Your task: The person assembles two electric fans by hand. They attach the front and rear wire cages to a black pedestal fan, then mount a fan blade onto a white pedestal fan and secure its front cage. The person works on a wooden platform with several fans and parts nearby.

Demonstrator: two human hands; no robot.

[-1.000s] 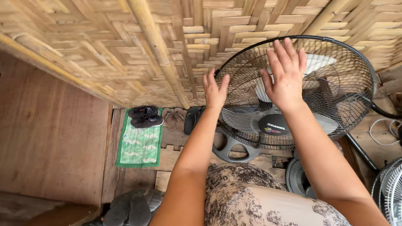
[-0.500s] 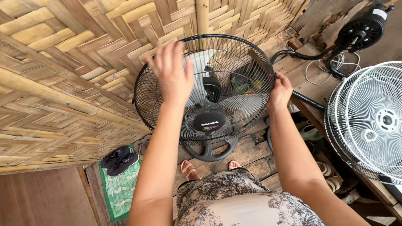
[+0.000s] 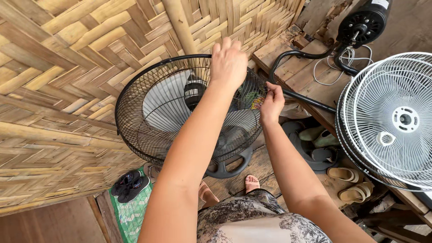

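A black fan point(image 3: 148, 108) with a round wire cage stands in front of me against a woven bamboo wall, its grey blades visible through the mesh. My left hand point(image 3: 228, 62) rests over the top rim of the cage, fingers curled on the wire. At the cage's right edge, my right hand point(image 3: 271, 102) pinches the rim. The fan's black round base point(image 3: 231, 165) sits on wooden planks near my bare feet.
Stacked white fan grilles point(image 3: 396, 121) lean at the right. A black fan motor on a curved stand point(image 3: 362, 24) lies on a wooden bench with white cable. Sandals point(image 3: 348, 182) and shoes lie below; black sandals point(image 3: 129, 184) sit by a green mat point(image 3: 132, 213).
The view has swung left and the fan now sits lower and more to the left. My left hand went from the cage's front to its top rim; my right hand stays at the right edge.
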